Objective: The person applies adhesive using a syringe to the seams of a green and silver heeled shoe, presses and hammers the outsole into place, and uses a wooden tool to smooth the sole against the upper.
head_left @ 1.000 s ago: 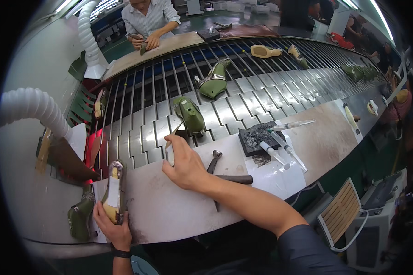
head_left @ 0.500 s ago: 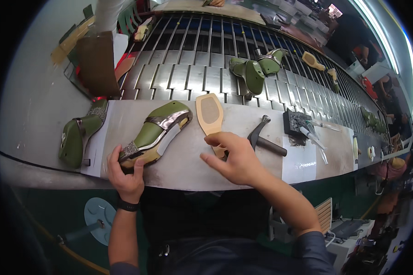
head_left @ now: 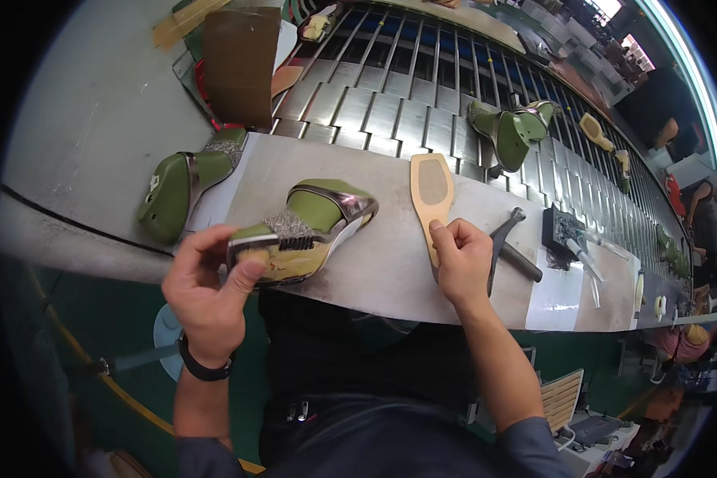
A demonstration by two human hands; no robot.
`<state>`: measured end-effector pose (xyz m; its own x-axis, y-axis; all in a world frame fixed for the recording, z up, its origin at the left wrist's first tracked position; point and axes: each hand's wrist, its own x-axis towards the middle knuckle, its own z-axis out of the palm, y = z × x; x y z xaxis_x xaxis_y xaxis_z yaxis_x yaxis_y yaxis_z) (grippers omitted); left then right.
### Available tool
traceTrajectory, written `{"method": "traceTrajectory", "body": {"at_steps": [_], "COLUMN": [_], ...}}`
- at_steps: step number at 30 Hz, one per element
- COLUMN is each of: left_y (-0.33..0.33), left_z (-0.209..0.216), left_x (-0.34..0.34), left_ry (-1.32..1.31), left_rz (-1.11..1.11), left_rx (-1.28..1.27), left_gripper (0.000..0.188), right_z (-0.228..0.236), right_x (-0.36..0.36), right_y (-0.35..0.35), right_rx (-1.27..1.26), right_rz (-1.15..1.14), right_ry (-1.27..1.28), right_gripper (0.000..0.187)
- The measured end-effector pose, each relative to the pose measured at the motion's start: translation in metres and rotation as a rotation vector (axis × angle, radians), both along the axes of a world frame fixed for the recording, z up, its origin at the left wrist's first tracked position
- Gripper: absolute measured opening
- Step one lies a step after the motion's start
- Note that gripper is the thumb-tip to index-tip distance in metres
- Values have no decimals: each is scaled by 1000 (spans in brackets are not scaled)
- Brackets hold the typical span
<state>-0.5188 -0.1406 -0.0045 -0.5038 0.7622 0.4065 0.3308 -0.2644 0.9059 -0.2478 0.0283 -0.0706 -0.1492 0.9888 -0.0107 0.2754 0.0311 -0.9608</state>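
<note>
My left hand [head_left: 207, 291] grips the heel end of a green shoe last [head_left: 315, 209] fitted with a shoe upper, its glittery strap and yellowish underside showing. That last lies tilted on the bench, toe pointing away to the right. With my right hand [head_left: 464, 259] I pinch the narrow part of a beige sole [head_left: 432, 183] with a grey-brown patch. The sole's wide end points away from me. A hammer [head_left: 511, 253] lies just right of that hand. Another green last with straps [head_left: 171, 195] rests at the left of the bench.
Beyond the bench [head_left: 358, 171] runs a slatted metal conveyor [head_left: 374, 111] carrying green lasts [head_left: 514, 135] and another beige sole [head_left: 591, 127]. To the right sit a black block [head_left: 562, 231] and a brush-like white tool [head_left: 585, 259]. A brown board [head_left: 241, 68] stands at the far left.
My right hand has closed on the beige sole. My left hand has turned the held last, bringing its heel end up and its underside toward me. The whole view has shifted.
</note>
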Motion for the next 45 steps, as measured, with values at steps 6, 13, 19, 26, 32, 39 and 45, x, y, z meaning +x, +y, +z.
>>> {"method": "traceTrajectory", "body": {"at_steps": [6,13,19,26,32,39,45], "left_y": [64,68,63,80,74,64,56], "left_z": [37,32,40,59,57,56,63], "left_x": [10,3,14,77,114,108,105], "left_ry": [-107,-336,-337,-571,-454,-701,-510], "left_rz": [-11,-337,-376,-682,-803,-1048,-968], "left_rx": [189,252,217,-75,-34,-31,-92], "left_gripper": [34,44,54,47,48,90,91], "right_z": [-9,-9,-11,25,87,98,97], "right_x": [12,87,137,105,64,36,31], "right_y": [-20,-92,-185,-174,-142,-126,-128], "right_rx": [28,40,-840,-494,-124,-35,10], "right_rz": [12,51,116,135,439,387,416], "right_ry": [199,227,762,687,497,510,530], "right_gripper": [18,27,49,27,23,24,23]}}
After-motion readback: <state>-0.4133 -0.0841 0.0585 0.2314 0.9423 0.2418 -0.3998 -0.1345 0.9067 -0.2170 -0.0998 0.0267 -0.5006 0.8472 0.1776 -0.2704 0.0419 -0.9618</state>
